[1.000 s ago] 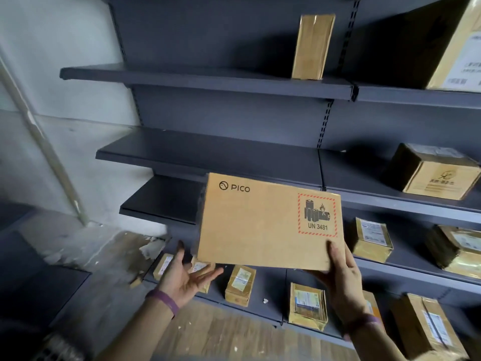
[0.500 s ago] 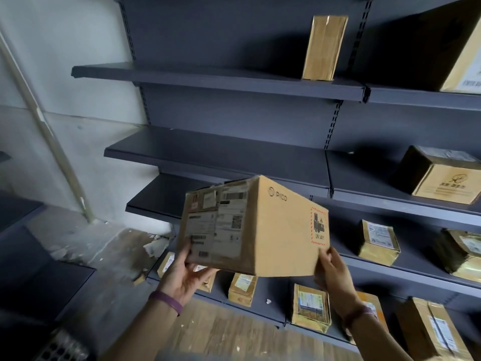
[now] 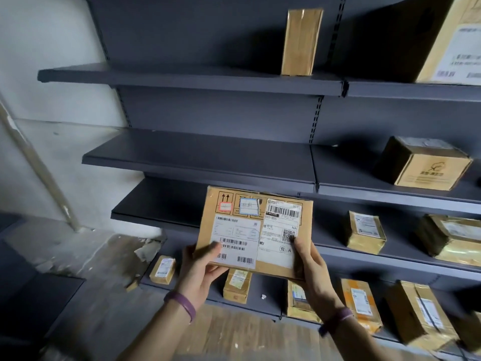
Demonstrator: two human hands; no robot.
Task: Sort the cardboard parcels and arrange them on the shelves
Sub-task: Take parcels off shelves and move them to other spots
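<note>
Labelled cardboard parcel point(image 3: 253, 231) held up before the shelving point(image 3: 197, 165), label side facing, probably for reading before sorting. Left hand point(image 3: 199, 273) and right hand point(image 3: 313, 269) closed on its lower corners, thumbs on the labels.

Pale wall point(image 3: 46, 35), slanted pipe point(image 3: 39, 162), worn wooden floor point(image 3: 234, 332)

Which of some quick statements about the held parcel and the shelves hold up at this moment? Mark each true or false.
1. Both hands grip the labelled parcel. True: left hand, right hand.
2. The parcel's blank side faces the camera. False: shipping labels and barcodes face it.
3. A tall narrow box stands upright on the top shelf. True.
4. The held parcel rests on a shelf. False: it is held in the air in front of them.
</note>
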